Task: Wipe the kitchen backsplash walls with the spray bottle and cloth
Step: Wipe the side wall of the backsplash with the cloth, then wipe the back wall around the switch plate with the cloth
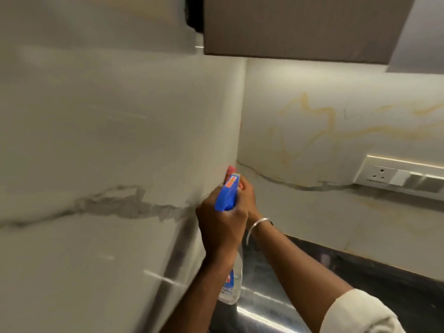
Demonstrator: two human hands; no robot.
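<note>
The spray bottle [228,195] has a blue trigger head, a red tip and a clear body with a label. My left hand [219,228] grips its neck just under the head and holds it upright in front of the wall corner. Behind the head, my right hand [247,197], with a metal bangle on the wrist, has its fingers curled on the red nozzle at the front of the head. The marbled backsplash [115,145] spans the left wall and the back wall [336,121]. No cloth shows clearly.
A brown upper cabinet [300,27] hangs over the corner. A switch and socket plate [398,177] sits on the back wall at the right. The dark countertop [384,280] runs below, with a steel sink edge [262,311] by my arms.
</note>
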